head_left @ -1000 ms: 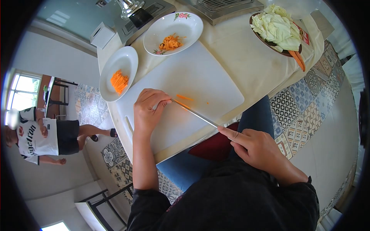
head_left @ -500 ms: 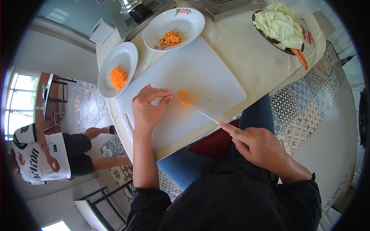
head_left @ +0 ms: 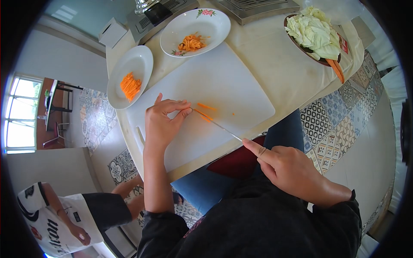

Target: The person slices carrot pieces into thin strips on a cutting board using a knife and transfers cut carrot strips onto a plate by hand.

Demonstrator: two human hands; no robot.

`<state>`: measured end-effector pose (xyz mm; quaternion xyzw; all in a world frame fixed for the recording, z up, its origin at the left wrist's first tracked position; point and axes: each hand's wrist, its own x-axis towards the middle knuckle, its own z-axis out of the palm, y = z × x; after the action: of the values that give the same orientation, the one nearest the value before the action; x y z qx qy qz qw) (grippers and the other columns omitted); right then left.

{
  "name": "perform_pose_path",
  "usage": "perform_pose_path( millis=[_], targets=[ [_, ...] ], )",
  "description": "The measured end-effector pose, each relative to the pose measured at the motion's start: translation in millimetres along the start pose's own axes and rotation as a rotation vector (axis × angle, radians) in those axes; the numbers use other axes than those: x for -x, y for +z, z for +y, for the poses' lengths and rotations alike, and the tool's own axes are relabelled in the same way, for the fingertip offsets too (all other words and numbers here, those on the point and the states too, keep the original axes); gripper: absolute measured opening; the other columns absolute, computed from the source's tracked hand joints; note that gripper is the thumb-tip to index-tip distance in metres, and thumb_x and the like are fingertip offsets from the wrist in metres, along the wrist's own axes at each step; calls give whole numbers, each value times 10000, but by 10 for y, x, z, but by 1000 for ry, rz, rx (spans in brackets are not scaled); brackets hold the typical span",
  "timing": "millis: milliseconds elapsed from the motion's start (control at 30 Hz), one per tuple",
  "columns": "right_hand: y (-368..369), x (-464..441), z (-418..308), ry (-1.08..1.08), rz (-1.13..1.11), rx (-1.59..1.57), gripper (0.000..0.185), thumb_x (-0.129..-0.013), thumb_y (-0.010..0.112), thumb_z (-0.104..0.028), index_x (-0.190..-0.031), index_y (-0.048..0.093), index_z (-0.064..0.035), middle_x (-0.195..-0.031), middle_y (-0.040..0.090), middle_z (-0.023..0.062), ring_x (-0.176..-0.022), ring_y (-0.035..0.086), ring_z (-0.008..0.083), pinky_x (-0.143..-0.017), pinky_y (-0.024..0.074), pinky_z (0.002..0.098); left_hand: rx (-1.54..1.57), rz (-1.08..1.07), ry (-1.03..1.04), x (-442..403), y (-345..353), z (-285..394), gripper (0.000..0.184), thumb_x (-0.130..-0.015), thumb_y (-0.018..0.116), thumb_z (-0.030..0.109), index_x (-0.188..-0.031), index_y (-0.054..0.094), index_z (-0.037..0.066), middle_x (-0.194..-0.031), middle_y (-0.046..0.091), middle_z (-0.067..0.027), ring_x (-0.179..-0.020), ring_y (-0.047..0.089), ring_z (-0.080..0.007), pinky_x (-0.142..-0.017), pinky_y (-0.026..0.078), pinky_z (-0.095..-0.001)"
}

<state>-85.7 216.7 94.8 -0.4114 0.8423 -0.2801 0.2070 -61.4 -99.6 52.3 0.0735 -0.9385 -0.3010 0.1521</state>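
My right hand (head_left: 286, 165) grips a knife (head_left: 227, 130) by its handle, the index finger stretched along the top. The thin blade points up and left across the white cutting board (head_left: 228, 81). My left hand (head_left: 165, 122) is closed in a pinch, thumb and index fingertips at the blade's tip. Thin carrot strips (head_left: 206, 106) lie on the board beside the blade, and some orange pieces sit right along its edge. A heap of carrot shreds (head_left: 130, 86) rests on a white oval plate (head_left: 145, 58). More orange shreds (head_left: 191, 43) lie in a flowered white dish (head_left: 219, 32).
At the table's right end, a brown plate (head_left: 289, 26) bears cabbage leaves (head_left: 313, 34) and carrots (head_left: 336, 71). Metal stoves (head_left: 258, 8) and a white box (head_left: 112, 33) line the back. A person in a white shirt (head_left: 71, 219) is on the left.
The knife blade has shifted slightly, with my right hand a little further left. My left hand keeps its pinch. The other person appears lower in the view.
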Motion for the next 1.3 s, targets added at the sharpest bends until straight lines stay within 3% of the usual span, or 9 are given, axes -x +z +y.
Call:
perform_pose_path(
  millis=[500,800,900,1100,1200,1300],
  targets=[
    [92,-11,-1,-41,43,120,556,-925,601,-119,-1474,524,-153,-665,590,138,-558,613,287,-515,530,396,14,-48,-56,-29,-43,-24,98,-788,824,116,-882,798,100,-923,779,-52,-847,736,-199,-1185,333,-524],
    [215,-93,127,-38,78,-56,547,-936,581,-122,-1478,508,-135,-689,619,162,-623,630,340,-585,526,461,22,55,55,-3,-11,-31,105,-801,800,77,-901,784,48,-922,770,-99,-883,730,-248,-1014,508,-418],
    [244,-188,140,-56,100,-110,536,-937,577,-119,-1469,513,-124,-677,624,187,-605,622,361,-593,522,474,48,92,-9,2,-4,-43,119,-798,795,60,-914,783,36,-941,764,-112,-900,721,-267,-932,533,-386],
    [102,-333,29,81,3,-321,484,-969,560,-117,-1451,518,-90,-664,610,227,-605,623,400,-592,484,471,-2,88,96,-4,9,-94,303,-761,819,59,-1049,736,18,-1064,727,-130,-1015,674,-312,-905,531,-375],
    [174,-281,63,49,58,-386,484,-980,556,-120,-1459,501,-84,-672,607,233,-622,628,407,-605,481,458,43,31,121,-15,24,-141,384,-743,837,68,-1107,717,45,-1143,711,-106,-1102,664,-282,-942,524,-378],
    [203,-165,31,50,72,-342,494,-980,557,-120,-1467,487,-79,-701,613,246,-652,638,407,-625,489,451,67,25,119,-3,62,-85,398,-678,872,73,-1044,717,47,-1098,702,-89,-1084,641,-292,-939,512,-391]
  ],
)
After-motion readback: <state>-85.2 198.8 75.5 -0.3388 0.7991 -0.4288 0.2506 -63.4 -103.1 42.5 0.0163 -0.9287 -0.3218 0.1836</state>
